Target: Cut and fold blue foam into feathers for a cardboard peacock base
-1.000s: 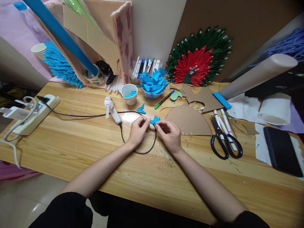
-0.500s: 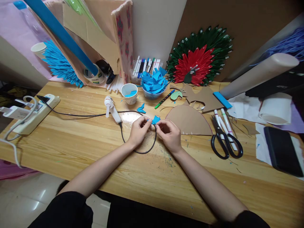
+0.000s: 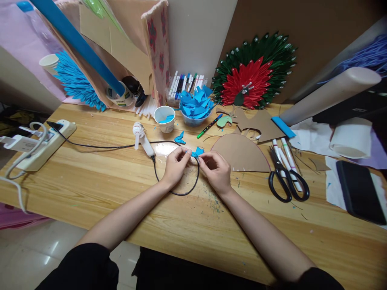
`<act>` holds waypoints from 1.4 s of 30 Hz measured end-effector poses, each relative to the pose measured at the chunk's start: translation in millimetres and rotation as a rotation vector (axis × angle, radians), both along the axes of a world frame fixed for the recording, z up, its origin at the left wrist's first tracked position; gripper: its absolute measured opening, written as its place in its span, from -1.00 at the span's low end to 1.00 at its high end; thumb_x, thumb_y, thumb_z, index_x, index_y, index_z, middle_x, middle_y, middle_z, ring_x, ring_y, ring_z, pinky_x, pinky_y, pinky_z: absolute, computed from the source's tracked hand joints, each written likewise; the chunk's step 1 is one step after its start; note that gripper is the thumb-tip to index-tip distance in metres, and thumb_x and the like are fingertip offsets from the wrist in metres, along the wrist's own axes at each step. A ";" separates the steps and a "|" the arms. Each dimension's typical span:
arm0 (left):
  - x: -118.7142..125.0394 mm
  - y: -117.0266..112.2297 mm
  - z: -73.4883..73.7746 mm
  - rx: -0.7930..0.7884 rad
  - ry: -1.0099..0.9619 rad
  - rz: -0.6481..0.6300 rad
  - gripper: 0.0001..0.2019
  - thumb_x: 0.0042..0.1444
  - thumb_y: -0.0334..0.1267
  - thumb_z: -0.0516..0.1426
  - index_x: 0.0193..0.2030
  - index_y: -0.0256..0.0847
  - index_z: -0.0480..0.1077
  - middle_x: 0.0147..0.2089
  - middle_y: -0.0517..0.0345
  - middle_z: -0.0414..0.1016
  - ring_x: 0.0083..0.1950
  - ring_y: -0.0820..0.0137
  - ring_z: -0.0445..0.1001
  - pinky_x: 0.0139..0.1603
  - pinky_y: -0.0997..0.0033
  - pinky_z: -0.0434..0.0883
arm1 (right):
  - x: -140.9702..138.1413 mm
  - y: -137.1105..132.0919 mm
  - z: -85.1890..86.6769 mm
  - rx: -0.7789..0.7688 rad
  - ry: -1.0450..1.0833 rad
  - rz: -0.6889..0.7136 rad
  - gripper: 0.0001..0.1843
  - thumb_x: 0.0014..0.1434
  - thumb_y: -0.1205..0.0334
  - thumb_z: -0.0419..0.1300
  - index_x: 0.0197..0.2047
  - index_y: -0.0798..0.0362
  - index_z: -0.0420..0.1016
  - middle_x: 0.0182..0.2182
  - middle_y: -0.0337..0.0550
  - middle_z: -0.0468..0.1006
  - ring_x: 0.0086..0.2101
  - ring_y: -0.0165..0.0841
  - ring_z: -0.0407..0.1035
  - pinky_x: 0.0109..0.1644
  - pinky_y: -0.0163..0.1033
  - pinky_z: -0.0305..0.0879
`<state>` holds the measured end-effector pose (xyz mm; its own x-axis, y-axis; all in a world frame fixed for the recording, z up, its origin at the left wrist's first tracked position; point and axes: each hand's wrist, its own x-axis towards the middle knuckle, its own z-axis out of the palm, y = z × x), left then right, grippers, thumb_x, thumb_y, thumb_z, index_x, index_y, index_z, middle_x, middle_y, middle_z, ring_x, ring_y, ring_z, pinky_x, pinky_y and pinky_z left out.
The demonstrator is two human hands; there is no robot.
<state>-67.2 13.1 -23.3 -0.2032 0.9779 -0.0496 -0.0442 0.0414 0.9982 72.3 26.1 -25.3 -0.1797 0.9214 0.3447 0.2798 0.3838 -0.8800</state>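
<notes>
A small folded blue paper piece (image 3: 198,152) is pinched between my two hands at the middle of the table. My left hand (image 3: 177,165) closes thumb and forefinger on its left end. On its right lower edge the fingertips of my right hand (image 3: 216,170) are pressed together. Just beyond lie a few folded blue pieces (image 3: 180,138). A white glue gun (image 3: 143,140) stands left of my left hand, its black cord (image 3: 185,194) looping under both hands. Right of my right hand rests a half-round cardboard piece (image 3: 242,155).
Behind are a paper cup (image 3: 165,120), a bowl of blue paper pieces (image 3: 196,105) and a marker (image 3: 209,126). Black-handled scissors (image 3: 287,183) and a phone (image 3: 359,191) lie at right. A power strip (image 3: 48,145) is at far left. A red-and-green fan ornament (image 3: 256,74) leans behind.
The fingers of my left hand have shifted slightly left, so more of the blue paper's left end shows between my hands. Everything else stays in place.
</notes>
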 end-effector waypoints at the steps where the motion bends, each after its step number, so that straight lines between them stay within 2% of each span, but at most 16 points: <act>1: 0.2 0.2 0.3 -0.004 -0.003 0.002 -0.78 0.06 -0.14 0.14 -0.47 -0.23 0.31 -0.54 0.26 0.28 -0.50 0.51 0.24 -0.44 0.51 0.21 | -0.1 -0.2 -0.2 -0.001 0.004 -0.003 -0.95 0.11 0.30 0.18 -0.31 0.03 0.45 -0.40 -0.20 0.48 -0.41 -0.40 0.38 -0.32 -0.27 0.37; 20: -0.1 -0.8 -0.5 -0.018 0.026 -0.055 -0.76 0.08 -0.10 0.11 -0.46 -0.23 0.30 -0.54 0.25 0.29 -0.49 0.50 0.25 -0.44 0.50 0.22 | -1.5 -0.1 1.6 0.021 -0.006 0.011 -0.96 0.12 0.30 0.18 -0.33 0.01 0.46 -0.41 -0.20 0.48 -0.41 -0.39 0.36 -0.34 -0.27 0.33; 29: 0.6 -1.7 -1.3 -0.014 0.030 -0.028 -0.76 0.09 -0.11 0.11 -0.46 -0.23 0.30 -0.54 0.25 0.30 -0.50 0.50 0.25 -0.44 0.48 0.22 | -1.0 -0.1 1.5 0.017 -0.012 0.008 -0.96 0.12 0.31 0.18 -0.35 0.02 0.47 -0.42 -0.21 0.48 -0.42 -0.39 0.37 -0.34 -0.28 0.32; 35: -1.4 1.9 1.4 0.017 0.053 0.047 -0.74 0.09 -0.16 0.11 -0.53 -0.25 0.28 -0.56 0.27 0.24 -0.51 0.52 0.22 -0.45 0.50 0.18 | -0.6 0.3 1.0 0.009 -0.018 0.002 -0.94 0.14 0.29 0.16 -0.36 0.02 0.45 -0.43 -0.21 0.48 -0.42 -0.40 0.36 -0.35 -0.29 0.33; 42: -1.9 2.1 -1.6 0.002 0.043 0.032 -0.76 0.10 -0.16 0.10 -0.51 -0.23 0.27 -0.56 0.26 0.26 -0.51 0.51 0.23 -0.46 0.50 0.20 | -1.5 0.1 -0.1 -0.001 0.013 -0.017 -0.93 0.13 0.26 0.17 -0.28 0.01 0.47 -0.39 -0.19 0.50 -0.39 -0.37 0.40 -0.34 -0.27 0.37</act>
